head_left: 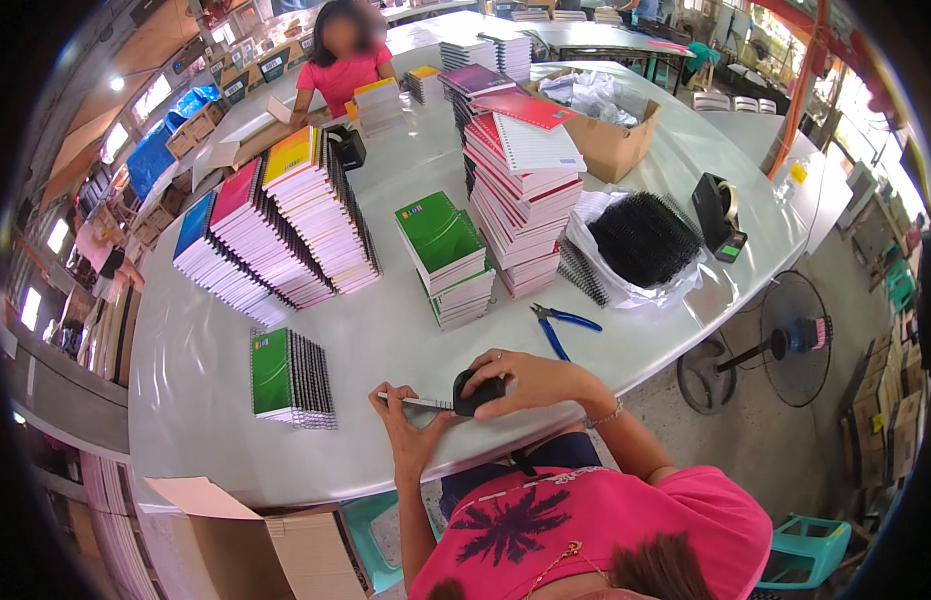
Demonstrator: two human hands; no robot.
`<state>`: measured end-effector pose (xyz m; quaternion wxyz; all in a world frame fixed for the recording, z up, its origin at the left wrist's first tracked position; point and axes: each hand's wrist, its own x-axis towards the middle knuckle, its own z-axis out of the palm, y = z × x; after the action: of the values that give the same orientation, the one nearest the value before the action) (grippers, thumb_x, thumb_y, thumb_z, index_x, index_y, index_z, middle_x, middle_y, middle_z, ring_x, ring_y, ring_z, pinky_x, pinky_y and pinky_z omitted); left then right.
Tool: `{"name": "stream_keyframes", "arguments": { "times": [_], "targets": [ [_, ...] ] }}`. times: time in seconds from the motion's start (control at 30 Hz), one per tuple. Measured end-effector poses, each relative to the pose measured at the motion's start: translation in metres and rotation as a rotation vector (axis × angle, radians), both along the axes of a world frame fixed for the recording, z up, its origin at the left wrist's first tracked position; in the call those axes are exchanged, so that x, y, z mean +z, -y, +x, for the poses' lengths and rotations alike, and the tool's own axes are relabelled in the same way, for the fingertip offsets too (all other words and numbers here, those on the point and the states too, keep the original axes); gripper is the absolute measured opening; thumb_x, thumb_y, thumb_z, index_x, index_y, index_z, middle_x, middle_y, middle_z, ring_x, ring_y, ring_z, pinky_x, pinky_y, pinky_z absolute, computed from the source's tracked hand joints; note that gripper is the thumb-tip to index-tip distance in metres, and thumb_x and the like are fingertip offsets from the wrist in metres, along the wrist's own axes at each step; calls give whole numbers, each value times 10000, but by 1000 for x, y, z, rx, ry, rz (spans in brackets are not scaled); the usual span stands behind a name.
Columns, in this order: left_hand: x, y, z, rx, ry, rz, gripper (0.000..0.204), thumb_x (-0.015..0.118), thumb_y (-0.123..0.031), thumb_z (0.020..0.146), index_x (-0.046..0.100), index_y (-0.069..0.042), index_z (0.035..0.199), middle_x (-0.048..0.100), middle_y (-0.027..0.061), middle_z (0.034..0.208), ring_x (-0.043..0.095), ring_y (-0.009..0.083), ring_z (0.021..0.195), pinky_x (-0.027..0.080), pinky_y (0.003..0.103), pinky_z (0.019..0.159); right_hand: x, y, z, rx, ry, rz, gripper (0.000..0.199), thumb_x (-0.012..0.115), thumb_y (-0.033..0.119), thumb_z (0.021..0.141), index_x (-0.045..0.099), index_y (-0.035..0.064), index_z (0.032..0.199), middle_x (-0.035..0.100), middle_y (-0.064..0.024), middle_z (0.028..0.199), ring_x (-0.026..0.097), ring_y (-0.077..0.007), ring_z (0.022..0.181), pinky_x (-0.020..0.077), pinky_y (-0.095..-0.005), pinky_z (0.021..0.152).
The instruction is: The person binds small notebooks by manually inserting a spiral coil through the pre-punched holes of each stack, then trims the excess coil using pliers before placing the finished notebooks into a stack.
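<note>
Close in front of me at the table's near edge, my left hand (412, 432) grips a thin white notebook (417, 402), seen almost edge-on. My right hand (533, 381) curls its fingers over a black rounded object (477, 393) at the notebook's right end; its kind I cannot make out. Blue-handled cutting pliers (560, 325) lie just beyond my right hand. To the left of my hands rests a small stack of green spiral notebooks (275, 372). Further off stands another stack of green-covered notebooks (440, 240).
Tall stacks of red-covered notebooks (525, 215) and yellow, pink and blue ones (285, 215) stand on the table. Black plastic coils (645, 240) lie at right near a tape dispenser (720, 215) and a cardboard box (620, 140). A co-worker (345, 75) sits opposite. A fan (775, 345) stands right.
</note>
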<state>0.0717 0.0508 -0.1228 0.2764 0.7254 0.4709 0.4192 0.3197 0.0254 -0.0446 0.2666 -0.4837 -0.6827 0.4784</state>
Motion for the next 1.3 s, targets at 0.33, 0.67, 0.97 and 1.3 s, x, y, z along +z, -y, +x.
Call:
{"name": "stream_keyframes", "arguments": {
  "times": [0.33,0.67,0.97,1.3],
  "targets": [
    [-5,-1,-2,-29,65,11,709,911,-156,559,459,-60,1097,432,135,1079,363,375,1199,326,495,1026,16,10,-13,64,-44,98,501,755,454,773,692,99,1122,561,-213,1217,479,-390,1206,385,-422,1053],
    [-7,2,-5,-120,21,19,697,886,-128,576,458,-54,1120,425,119,1058,368,341,1185,312,467,1052,21,30,-23,-8,156,182,498,731,465,800,685,118,1153,532,-185,1273,504,-368,1193,398,-418,1042],
    [-5,2,0,-203,52,67,715,924,-153,560,434,-49,1071,358,87,1073,379,270,1046,341,348,975,10,33,-12,29,-148,-76,458,728,409,840,683,98,1173,568,-154,1219,544,-271,1130,444,-347,947],
    [-15,3,6,-264,370,-133,921,905,-73,588,318,-112,1297,365,41,1088,410,184,1001,360,324,968,-7,36,-27,-117,55,118,503,714,475,837,684,90,1160,568,-171,1194,540,-309,1137,417,-364,1014]
  ]
}}
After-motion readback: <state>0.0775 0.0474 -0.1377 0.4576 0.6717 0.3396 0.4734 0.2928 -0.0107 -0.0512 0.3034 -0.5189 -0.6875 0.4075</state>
